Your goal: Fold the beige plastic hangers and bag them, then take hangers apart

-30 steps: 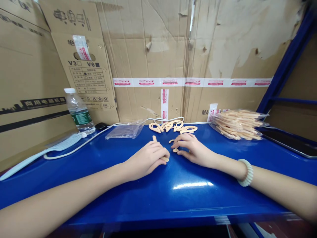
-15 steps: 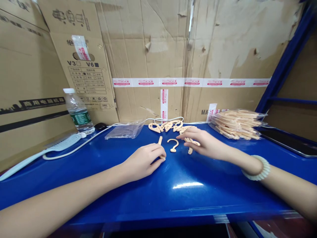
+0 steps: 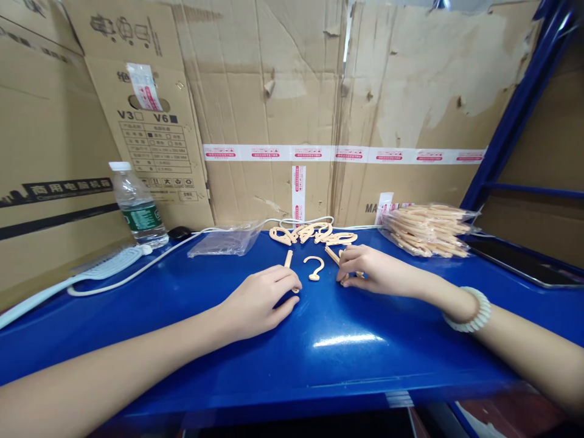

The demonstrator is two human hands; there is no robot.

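A beige hanger hook (image 3: 314,267) lies on the blue table between my hands. Just left of it, my left hand (image 3: 269,298) is curled over a beige hanger arm (image 3: 289,258), whose upper end sticks out beyond the fingers. Most of that piece is hidden under the hand. On the other side, my right hand (image 3: 369,267) has its fingertips closed on a second hanger arm (image 3: 332,254), which slants up and left out of the grip. Other beige hanger pieces (image 3: 314,232) lie in a loose pile behind the hook.
Bagged beige hanger parts (image 3: 426,230) sit back right, beside a dark tablet-like device (image 3: 524,261). An empty-looking clear plastic bag (image 3: 223,240), a water bottle (image 3: 141,210), a pale hairbrush (image 3: 109,267) and a white cable (image 3: 137,280) are leftward. Cardboard (image 3: 274,188) walls the back.
My right hand has come down and closed on the right hanger arm, which now slants up and left. My left hand stays at its piece, its thumb slightly lower. The view shifted slightly.
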